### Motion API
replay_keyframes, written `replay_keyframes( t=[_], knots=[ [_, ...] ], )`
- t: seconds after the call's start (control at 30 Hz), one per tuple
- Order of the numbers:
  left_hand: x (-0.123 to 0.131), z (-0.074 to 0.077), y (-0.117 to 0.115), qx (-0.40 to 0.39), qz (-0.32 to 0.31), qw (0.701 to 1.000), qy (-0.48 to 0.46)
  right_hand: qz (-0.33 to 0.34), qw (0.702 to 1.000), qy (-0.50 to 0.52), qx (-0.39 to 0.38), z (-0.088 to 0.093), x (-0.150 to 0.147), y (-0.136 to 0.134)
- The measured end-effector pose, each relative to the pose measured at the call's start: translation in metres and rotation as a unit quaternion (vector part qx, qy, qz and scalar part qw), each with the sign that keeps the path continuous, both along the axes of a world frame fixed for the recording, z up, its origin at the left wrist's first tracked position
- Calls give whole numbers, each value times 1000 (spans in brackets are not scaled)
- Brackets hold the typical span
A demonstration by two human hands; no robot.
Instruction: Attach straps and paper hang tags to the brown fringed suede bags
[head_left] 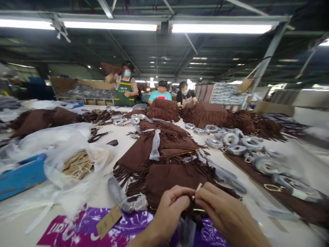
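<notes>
My left hand [171, 208] and my right hand [221, 207] meet at the near edge of a dark brown fringed bag [177, 176]. The right fingers pinch a small gold-coloured metal clasp [198, 187]. Pressed together just beside it, the left fingertips hide whatever they grip, though a bit of dark brown shows between the hands. Beneath my wrists lies a shiny purple plastic bag [117, 224]. A tan paper tag [109, 222] on a string rests on it, close to a plastic-wrapped strap [119, 195] left of the fringed bag.
More brown fringed bags [171, 133] lie beyond, with tall stacks [205, 115] farther back. Coiled plastic-wrapped straps [231, 139] cover the right side. Left are a clear bag of tan tags [78, 164] and a blue bin [23, 176]. Several co-workers [125, 91] are across the table.
</notes>
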State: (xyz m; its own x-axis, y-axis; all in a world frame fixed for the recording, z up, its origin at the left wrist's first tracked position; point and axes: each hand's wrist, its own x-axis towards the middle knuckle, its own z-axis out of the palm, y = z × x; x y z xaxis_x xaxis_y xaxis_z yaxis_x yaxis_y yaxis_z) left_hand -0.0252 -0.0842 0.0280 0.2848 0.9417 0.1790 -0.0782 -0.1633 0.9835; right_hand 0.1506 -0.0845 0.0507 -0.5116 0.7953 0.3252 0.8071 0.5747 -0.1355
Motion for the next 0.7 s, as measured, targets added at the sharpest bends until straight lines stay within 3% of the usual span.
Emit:
replay_keyframes(
  t=[0.1, 0.23, 0.33, 0.4, 0.5, 0.6, 0.7],
  knots=[
    [8, -8, 6, -67, 22, 997, -22, 40, 999, 21, 1, -19, 10, 5],
    [16, -31, 6, -149, 7, 987, -61, 37, 998, 30, -37, -46, 14, 2],
    [12, -38, 3, -122, 3, 992, -22, 33, 993, 52, -100, -57, 15, -5],
    [5, -32, 2, -19, 7, 997, 69, 32, 987, 96, -125, -55, 13, -9],
    [-4, -12, 5, 149, 9, 969, 198, 6, 974, 209, -92, -43, 9, -13],
    [-4, 14, 8, 221, 2, 943, 249, 9, 953, 297, -63, -33, 0, -16],
    [1, 33, 8, 262, 3, 928, 264, 17, 926, 367, -83, -32, -13, -18]
  ],
)
